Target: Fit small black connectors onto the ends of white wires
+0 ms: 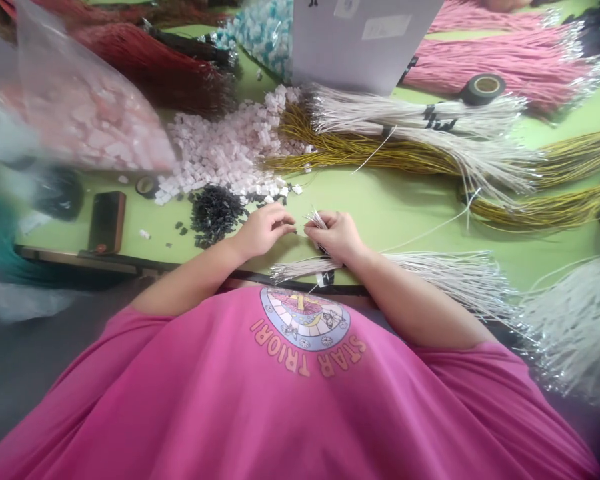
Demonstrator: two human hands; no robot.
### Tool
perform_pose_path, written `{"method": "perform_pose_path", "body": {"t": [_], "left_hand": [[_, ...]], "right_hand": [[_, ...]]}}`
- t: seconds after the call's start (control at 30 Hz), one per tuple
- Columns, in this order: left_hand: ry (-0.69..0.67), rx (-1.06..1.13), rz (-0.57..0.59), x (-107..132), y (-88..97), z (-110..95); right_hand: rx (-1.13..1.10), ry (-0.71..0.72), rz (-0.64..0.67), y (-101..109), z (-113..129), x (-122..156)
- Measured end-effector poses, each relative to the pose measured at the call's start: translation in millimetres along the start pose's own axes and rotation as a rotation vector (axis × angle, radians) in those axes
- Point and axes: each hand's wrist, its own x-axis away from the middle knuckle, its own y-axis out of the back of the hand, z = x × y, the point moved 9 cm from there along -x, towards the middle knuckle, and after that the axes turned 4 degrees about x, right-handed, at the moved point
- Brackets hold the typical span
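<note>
My left hand [266,231] is closed in a pinch above the green table [405,220]. A tiny dark spot shows at its fingertips, too small to name. Just to its left lies a pile of small black plastic pieces [215,215]. My right hand [339,237] is closed around a few white wires [316,220], whose metal-tipped ends stick out toward my left hand. Under that hand, along the table's front edge, lies a larger bundle of white wires [440,277] bound with black tape [326,275].
White connector housings [220,147] are heaped behind the black pieces, beside a clear bag [100,127] of pinkish ones. A phone [107,221] lies at left. Yellow wires [410,153], more white bundles [380,110], pink wires [490,57] and a tape roll [483,89] lie behind.
</note>
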Motion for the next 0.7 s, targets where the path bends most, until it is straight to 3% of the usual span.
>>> {"method": "perform_pose_path", "body": {"t": [0.13,0.4,0.7], "left_hand": [[-0.065,-0.084,0.015,3,-1.6,-4],[0.145,0.009,-0.057,6,2.4,15],[0.291,0.243,-0.008,11,-7.1,25]], "right_hand": [[0.047,0.020,-0.022,1,2,0],[0.023,0.012,-0.039,3,3,1],[0.014,0.020,-0.034,2,2,1]]}}
